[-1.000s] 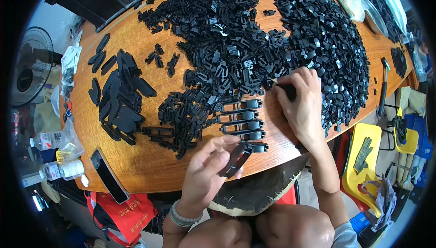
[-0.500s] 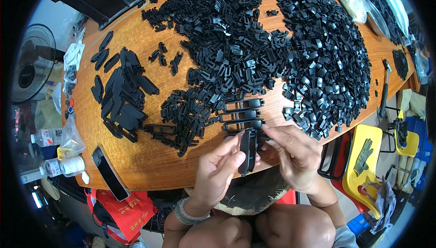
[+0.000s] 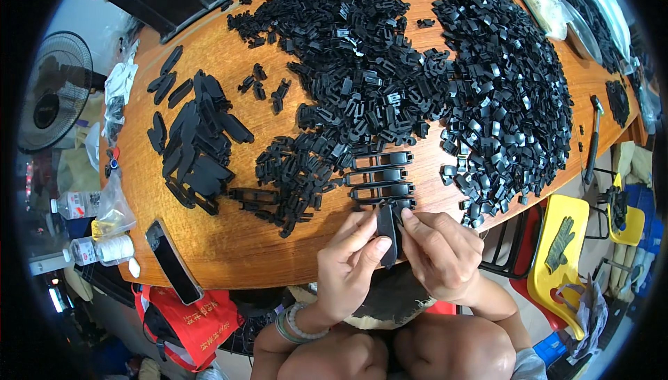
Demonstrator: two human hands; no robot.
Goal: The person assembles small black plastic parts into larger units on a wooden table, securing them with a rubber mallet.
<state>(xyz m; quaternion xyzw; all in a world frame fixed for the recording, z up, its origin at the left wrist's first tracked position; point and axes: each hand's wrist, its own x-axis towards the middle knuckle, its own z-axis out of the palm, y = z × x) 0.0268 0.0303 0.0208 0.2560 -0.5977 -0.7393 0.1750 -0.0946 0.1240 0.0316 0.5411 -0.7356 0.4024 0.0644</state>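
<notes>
Head view looks down on a round orange-brown wooden desk (image 3: 229, 255) spread with black plastic parts. At its near edge both hands meet over one long flat black plastic strip (image 3: 387, 234), held upright just off the desk rim, above the person's lap. The left hand (image 3: 346, 268) pinches the strip from its left side, thumb and forefinger closed on it, the other fingers curled under. The right hand (image 3: 440, 251) presses in from the right, fingertips pushing at the strip's upper end; whether a small clip sits under those fingers cannot be told — they cover that spot. Both forearms come up from the lower edge, wrists bent inward so the knuckles almost touch.

Just beyond the hands lies a short row of finished black slotted bars (image 3: 379, 175), stacked one behind another near the desk's near edge. A heap of small black clips (image 3: 501, 88) fills the right part, a larger tangled pile of black brackets (image 3: 348, 60) the middle, and a stack of long black strips (image 3: 198, 150) the left.

Risk, as I judge it: the strip is held over open air past the rim, so a slipped pinch would drop it into the lap or onto the floor — and a sideways sweep of the right wrist could scatter the row of bars.
</notes>
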